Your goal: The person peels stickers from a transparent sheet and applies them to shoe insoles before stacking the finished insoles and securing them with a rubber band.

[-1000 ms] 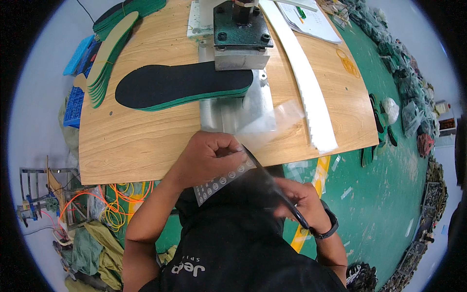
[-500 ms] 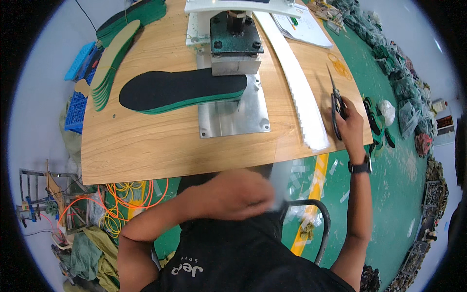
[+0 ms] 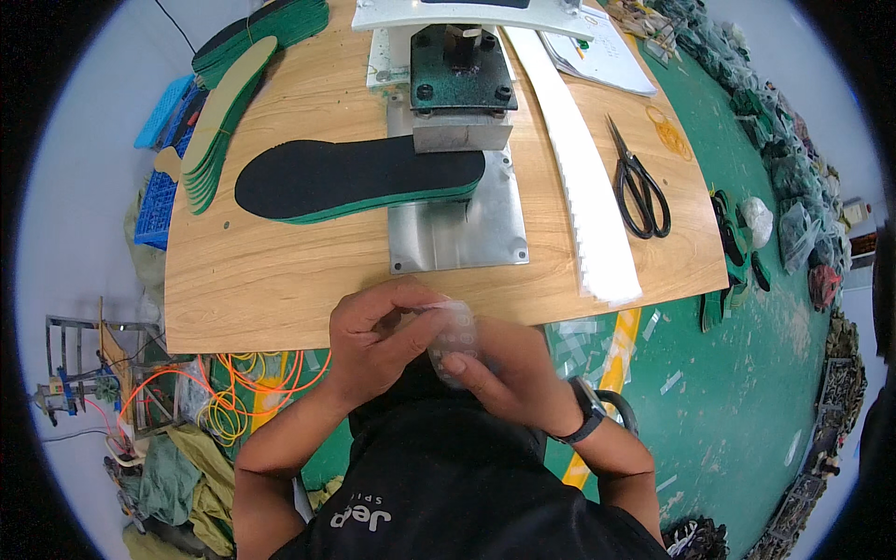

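- We see a small clear film piece (image 3: 455, 338), see-through with faint pale marks, held just off the near edge of the wooden table (image 3: 280, 289), in front of the person's chest
- The left hand (image 3: 378, 341) curls over it from the left, thumb and fingers pinched together on the film's upper edge
- The right hand (image 3: 499, 373) meets it from the right and below, fingertips closed on the film's lower part; a dark watch (image 3: 586, 422) sits on that wrist
- The two hands touch each other around the film, so we cannot tell how much of it is hidden between them
- Just beyond the hands a bare metal plate (image 3: 457, 238) lies on the table, held down by screws at its corners
- A black insole with a green edge (image 3: 359, 177) lies across the plate's far part, its toe end under a dark green press head (image 3: 462, 79)
- Right of the plate a long white strip (image 3: 583, 187) runs from the far side toward the near edge, its near end notched
- Black scissors (image 3: 639, 187) lie shut on the table, just right of the strip and apart from it
- At the far left corner a stack of green-edged insoles (image 3: 229, 103) fans along the table's rim
- Below the table, to the left, orange cables (image 3: 252, 378) lie coiled on the green floor (image 3: 747, 373), with scraps of clear film scattered near the table's right corner
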Motion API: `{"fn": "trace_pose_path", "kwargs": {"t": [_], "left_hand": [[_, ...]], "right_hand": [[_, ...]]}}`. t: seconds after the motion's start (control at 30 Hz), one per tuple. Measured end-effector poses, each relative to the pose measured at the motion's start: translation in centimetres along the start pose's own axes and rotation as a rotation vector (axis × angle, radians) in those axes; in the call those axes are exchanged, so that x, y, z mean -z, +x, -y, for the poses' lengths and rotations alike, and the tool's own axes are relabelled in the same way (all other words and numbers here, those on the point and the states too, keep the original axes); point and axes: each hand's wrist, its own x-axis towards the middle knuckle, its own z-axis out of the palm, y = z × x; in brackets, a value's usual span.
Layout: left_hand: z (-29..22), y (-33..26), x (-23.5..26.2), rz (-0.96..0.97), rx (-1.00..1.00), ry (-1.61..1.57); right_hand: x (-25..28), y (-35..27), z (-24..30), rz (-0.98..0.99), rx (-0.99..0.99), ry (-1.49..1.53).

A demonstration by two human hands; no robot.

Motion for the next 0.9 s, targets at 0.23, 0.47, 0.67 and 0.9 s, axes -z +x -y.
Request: {"fn": "trace_pose_path", "kwargs": {"t": [0.23,0.47,0.67,0.9], "left_hand": [[0.3,2.5,2.1,0.062,-0.103,0.198],[-2.8,11.8,8.6,0.124,-0.438,1.02],[-2.5,14.5,9.1,0.354,-0.163,1.212],[-1.4,14.6,9.2,0.309,-0.264,1.189]], "right_hand": [[-0.2,2.3,-0.2,-0.05,-0.205,0.156],[1.1,7.6,-1.2,-0.272,-0.719,0.578],[1.3,10.6,-2.7,-0.387,-0.766,0.798],[0.9,10.3,-4.0,-0.406,-0.743,0.745]]}}
